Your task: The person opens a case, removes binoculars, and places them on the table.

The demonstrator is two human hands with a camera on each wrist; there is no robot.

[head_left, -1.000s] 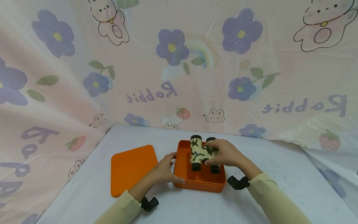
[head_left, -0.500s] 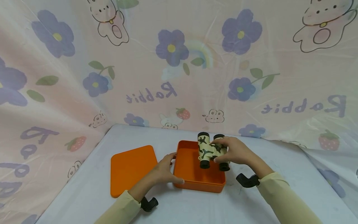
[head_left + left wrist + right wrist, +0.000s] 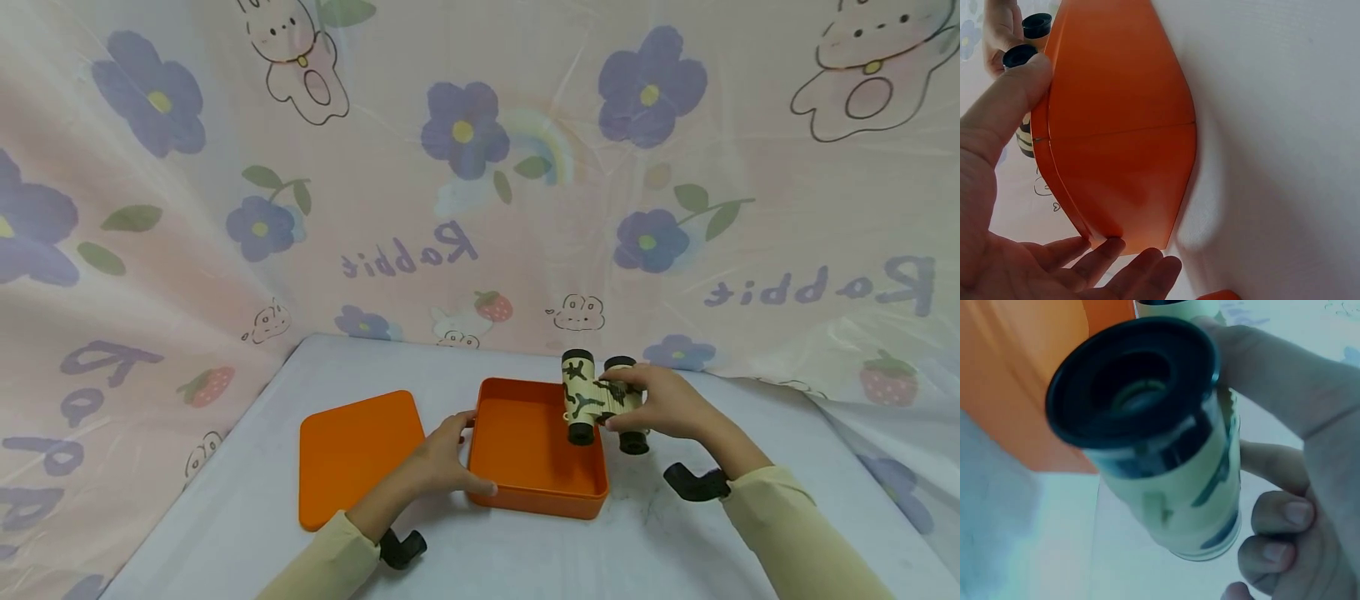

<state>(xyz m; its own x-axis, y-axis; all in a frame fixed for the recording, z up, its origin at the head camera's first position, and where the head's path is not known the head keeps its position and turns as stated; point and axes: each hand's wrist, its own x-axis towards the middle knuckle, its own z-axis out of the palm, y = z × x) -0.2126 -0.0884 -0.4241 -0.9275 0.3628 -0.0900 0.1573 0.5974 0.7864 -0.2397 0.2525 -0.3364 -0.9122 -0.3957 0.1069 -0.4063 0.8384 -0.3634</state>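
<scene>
My right hand (image 3: pixel 671 402) grips camouflage-patterned binoculars (image 3: pixel 578 400) by the middle and right barrel. They are held above the right rim of an orange box (image 3: pixel 536 503), eyepieces and lenses ringed in black. In the right wrist view, one barrel (image 3: pixel 1160 487) of the binoculars fills the middle, with thumb and index finger around its far side. My left hand (image 3: pixel 441 460) holds the box at its near left corner. In the left wrist view, the thumb (image 3: pixel 1025 78) lies on the rim and the fingertips touch the other side of the box (image 3: pixel 1116 125).
A flat orange lid (image 3: pixel 358 458) lies left of the box, partly behind my left forearm. All stands on a white-covered table (image 3: pixel 540 558). A patterned curtain (image 3: pixel 525 208) with flowers and rabbits closes off the back and left side. Dark curved pieces (image 3: pixel 697 483) sit at both wrists.
My right hand has lifted the binoculars out of the box and carried them rightward, from over its inside to over its right rim. My left hand has stayed on the box.
</scene>
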